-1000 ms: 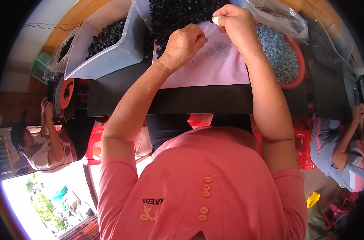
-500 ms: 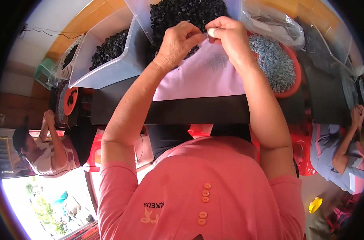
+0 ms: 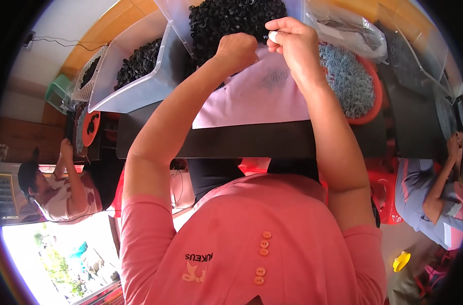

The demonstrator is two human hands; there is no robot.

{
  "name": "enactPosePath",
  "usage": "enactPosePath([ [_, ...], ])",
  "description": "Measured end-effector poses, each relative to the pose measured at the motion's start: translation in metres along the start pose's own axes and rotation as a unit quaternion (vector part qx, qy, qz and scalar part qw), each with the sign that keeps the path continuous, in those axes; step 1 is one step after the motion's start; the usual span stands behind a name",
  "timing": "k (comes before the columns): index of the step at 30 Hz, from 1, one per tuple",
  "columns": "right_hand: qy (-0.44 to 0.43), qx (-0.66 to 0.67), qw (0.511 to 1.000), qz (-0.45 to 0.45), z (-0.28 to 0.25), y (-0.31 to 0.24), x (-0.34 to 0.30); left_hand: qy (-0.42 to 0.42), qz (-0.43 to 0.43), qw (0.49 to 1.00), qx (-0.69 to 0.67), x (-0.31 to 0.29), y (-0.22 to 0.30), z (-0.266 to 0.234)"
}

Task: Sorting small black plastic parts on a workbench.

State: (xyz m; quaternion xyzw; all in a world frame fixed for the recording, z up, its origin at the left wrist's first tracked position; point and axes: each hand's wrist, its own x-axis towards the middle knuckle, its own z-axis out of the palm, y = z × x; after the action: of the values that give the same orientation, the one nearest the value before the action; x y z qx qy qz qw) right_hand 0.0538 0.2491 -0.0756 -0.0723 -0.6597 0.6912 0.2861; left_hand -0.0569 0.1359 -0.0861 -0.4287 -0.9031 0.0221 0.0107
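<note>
My left hand point(image 3: 237, 51) is closed over the near side of a clear plastic bin filled with small black ring-shaped pieces point(image 3: 236, 20). Its fingers curl under, hiding whatever they may hold. To its right, my right hand point(image 3: 296, 44) is raised with thumb and fingers bent together, a white covering on one digit. A tiny dark and white bit shows at its fingertips, too small to name. Beneath both hands spreads a pink cloth point(image 3: 252, 104), with a greyish smudge near my right wrist. Beside my right forearm sits a red basin point(image 3: 378, 96) of small grey-blue pieces point(image 3: 346, 81).
A second plastic bin point(image 3: 124, 104) with black pieces stands left on the dark table point(image 3: 155, 142). A clear plastic bag point(image 3: 351, 33) lies beyond the basin. One person point(image 3: 63, 193) sits at far left, another point(image 3: 430, 198) at far right.
My hands were together at the fingertips; now they are apart. The left has turned knuckles up and its fingers have curled under, while the right stays nearly in place.
</note>
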Motion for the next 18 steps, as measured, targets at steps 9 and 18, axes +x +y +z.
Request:
enactPosePath([
  [9, 0.008, 0.005, 1.000, -0.005, -0.001, 0.006, 0.002, -0.022, 0.016, 0.999, 0.023, -0.002, -0.002, -0.009],
  [18, -0.004, -0.018, 1.000, 0.022, -0.001, -0.002, -0.002, 0.022, 0.057, 0.998, -0.001, 0.003, -0.006, 0.008],
])
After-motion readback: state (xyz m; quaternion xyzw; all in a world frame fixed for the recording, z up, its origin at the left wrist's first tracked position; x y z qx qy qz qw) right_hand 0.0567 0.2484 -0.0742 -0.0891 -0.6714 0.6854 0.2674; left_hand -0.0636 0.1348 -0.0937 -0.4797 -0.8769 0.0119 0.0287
